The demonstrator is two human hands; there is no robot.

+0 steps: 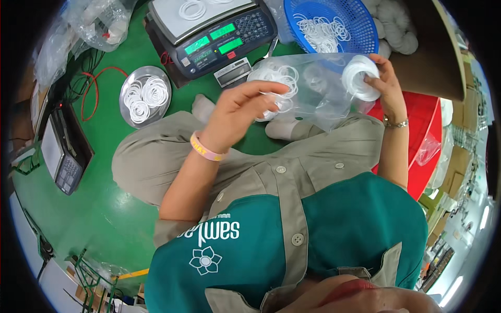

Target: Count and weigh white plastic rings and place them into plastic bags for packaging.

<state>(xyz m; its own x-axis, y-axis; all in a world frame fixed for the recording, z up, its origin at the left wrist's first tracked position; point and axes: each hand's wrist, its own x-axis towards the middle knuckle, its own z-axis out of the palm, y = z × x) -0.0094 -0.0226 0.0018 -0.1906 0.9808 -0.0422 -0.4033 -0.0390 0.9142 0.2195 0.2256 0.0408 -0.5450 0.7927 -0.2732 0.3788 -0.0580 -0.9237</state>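
My right hand [387,86] grips a thick stack of white rings [360,78], thumb and fingers closed at its right side. A clear plastic bag [326,107] spreads left from that stack. My left hand [242,107] is at a loose heap of white rings [286,78] by the bag's left end. Its fingers are bent but apart, their tips among the rings; I see no ring firmly gripped. Whether the stack is inside the bag or against it is unclear.
Ahead sits a dark counting scale [224,39] with rings on its pan. A blue basket [368,26] holds more rings. At left are a round metal dish [125,107] of rings and another scale [68,169]. A red box [420,141] stands at right, below a cardboard carton [433,47].
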